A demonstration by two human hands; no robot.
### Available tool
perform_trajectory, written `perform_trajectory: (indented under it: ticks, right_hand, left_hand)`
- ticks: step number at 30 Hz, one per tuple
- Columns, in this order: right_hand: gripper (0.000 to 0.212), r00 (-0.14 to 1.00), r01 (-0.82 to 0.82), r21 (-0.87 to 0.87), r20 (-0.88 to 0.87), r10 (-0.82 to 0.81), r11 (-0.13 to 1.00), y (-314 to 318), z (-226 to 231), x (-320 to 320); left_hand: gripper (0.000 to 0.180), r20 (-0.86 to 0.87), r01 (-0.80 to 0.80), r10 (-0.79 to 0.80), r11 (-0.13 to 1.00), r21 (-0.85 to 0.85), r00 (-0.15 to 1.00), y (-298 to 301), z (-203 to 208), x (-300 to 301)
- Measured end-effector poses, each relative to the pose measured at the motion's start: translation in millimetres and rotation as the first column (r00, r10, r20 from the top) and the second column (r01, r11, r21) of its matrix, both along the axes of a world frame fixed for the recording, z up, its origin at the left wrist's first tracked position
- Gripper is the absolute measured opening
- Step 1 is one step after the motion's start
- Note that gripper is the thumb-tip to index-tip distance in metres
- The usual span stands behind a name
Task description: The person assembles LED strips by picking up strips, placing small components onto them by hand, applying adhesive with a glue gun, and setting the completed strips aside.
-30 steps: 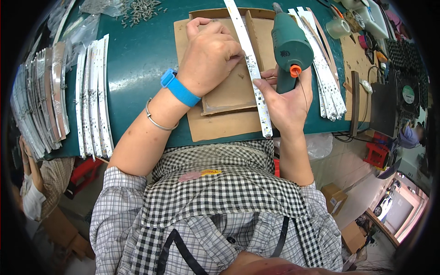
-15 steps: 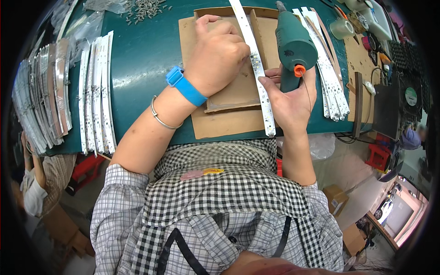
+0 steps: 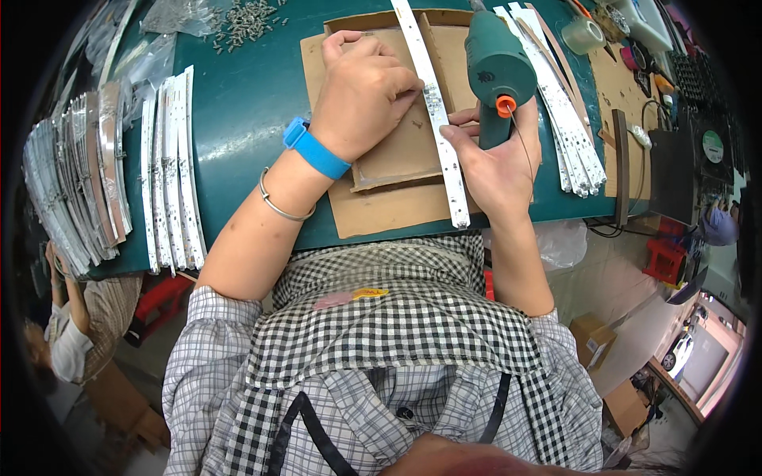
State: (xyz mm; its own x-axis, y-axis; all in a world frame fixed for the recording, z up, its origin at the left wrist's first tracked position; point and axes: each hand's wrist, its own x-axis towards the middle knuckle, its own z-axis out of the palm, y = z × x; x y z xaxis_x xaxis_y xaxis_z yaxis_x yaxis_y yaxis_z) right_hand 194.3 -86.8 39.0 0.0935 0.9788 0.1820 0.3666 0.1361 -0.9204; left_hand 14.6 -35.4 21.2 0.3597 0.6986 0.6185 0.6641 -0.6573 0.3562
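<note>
A long white LED circuit strip [image 3: 451, 163] lies slanted over a shallow cardboard tray [image 3: 381, 181], its near end past the tray's edge. My right hand [image 3: 498, 170] grips a green pistol-shaped soldering gun [image 3: 498, 67], upright beside the strip; a thin wire runs into its orange rear inlet. The right thumb and fingertips reach the strip's right edge. My left hand [image 3: 363, 99] is closed, thumb and forefinger pinched together at the strip's left edge near a cluster of small parts. Whatever lies in that pinch is hidden.
Stacked white strips [image 3: 171, 174] and bagged strips [image 3: 71, 182] lie on the left; more strips [image 3: 567, 139] lie at right. Small screws [image 3: 248, 24] are heaped at the back. A tape roll [image 3: 583, 36] and dark equipment [image 3: 675, 174] stand at right. Another person [image 3: 75, 317] sits at far left.
The view has shifted slightly, so the hands, strip and gun sit a little further left in it. The left pinch stays at the strip, and the right hand still holds the soldering gun.
</note>
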Motion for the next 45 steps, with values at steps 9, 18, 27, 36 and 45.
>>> perform_trajectory:
  ticks: [9,18,27,36,45]
  right_hand:
    - [0.053,1.0,-0.018,-0.017,-0.02,0.018,1.0,0.2,2.3,1.1]
    - [0.055,0.927,-0.069,0.004,-0.37,0.066,0.998,-44.7,40.3,47.5]
    - [0.062,0.939,-0.159,-0.117,-0.326,0.113,0.98,-70.0,46.2,62.7]
    - [0.054,0.94,-0.154,-0.166,-0.327,0.093,0.974,-69.0,43.5,62.6]
    - [0.053,0.94,-0.179,-0.189,-0.323,0.111,0.966,-65.6,54.4,59.2]
  left_hand:
    - [0.013,-0.03,-0.006,0.004,0.998,-0.059,1.0,0.9,-2.2,4.3]
    - [0.011,0.125,-0.026,0.036,0.996,-0.085,0.992,-2.0,-7.1,-4.3]
    - [0.003,0.117,-0.097,0.106,0.992,-0.079,0.988,-3.0,-14.5,-2.0]
    - [0.003,0.104,-0.105,0.113,0.991,-0.077,0.988,-4.8,-14.0,-0.3]
    - [0.004,0.11,-0.088,0.096,0.993,-0.079,0.989,-6.1,8.1,1.4]
